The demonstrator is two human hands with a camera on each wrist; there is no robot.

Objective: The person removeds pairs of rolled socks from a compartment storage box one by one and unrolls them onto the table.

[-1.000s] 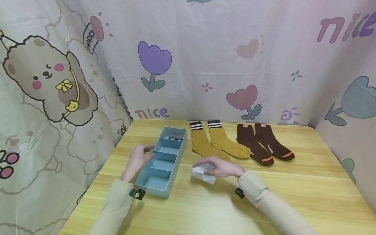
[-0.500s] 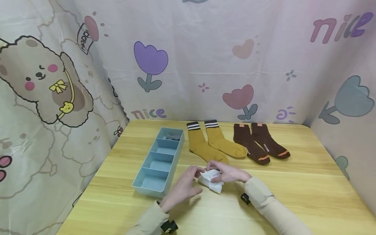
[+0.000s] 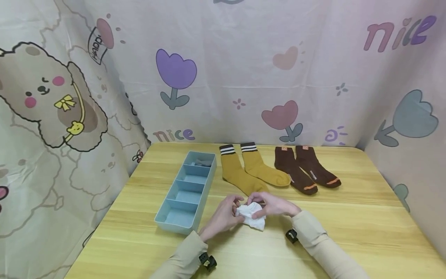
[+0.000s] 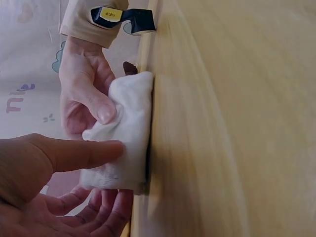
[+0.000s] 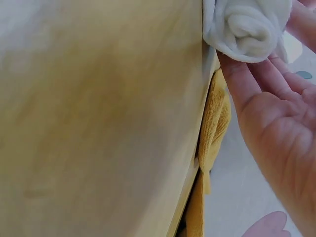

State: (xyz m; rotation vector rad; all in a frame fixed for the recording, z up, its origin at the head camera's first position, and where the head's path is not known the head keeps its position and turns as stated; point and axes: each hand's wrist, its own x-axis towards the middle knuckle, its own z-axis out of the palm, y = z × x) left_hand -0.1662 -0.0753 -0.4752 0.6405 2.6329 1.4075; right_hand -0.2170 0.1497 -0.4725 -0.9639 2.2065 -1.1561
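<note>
"So, where is the white cloth roll [image 3: 251,217]?"

"Between the two hands, over the near half of the wooden table [image 3: 265,255]. The right wrist view shows one end of it, coiled in layers. Whether it rests fully on the wood, I can't tell."

"How does the right hand [image 3: 273,204] have it?"

"Closely: the thumb presses the near face, and the fingers curl behind."

"And the left hand [image 3: 223,216]?"

"A narrow grip at the other end, thumb against the cloth, fingers bent behind. How firmly it pinches, I can't say."

"What lies around them?"

"Just beyond the roll, two mustard socks [image 3: 237,170] with white-striped dark cuffs. To their right, two brown socks [image 3: 287,166], each with an orange band at the toe. A blue tray [image 3: 203,199] with four compartments stands to the left, something grey [image 3: 203,162] in its farthest one. Behind the table hangs a printed curtain [image 3: 223,77]."
</note>
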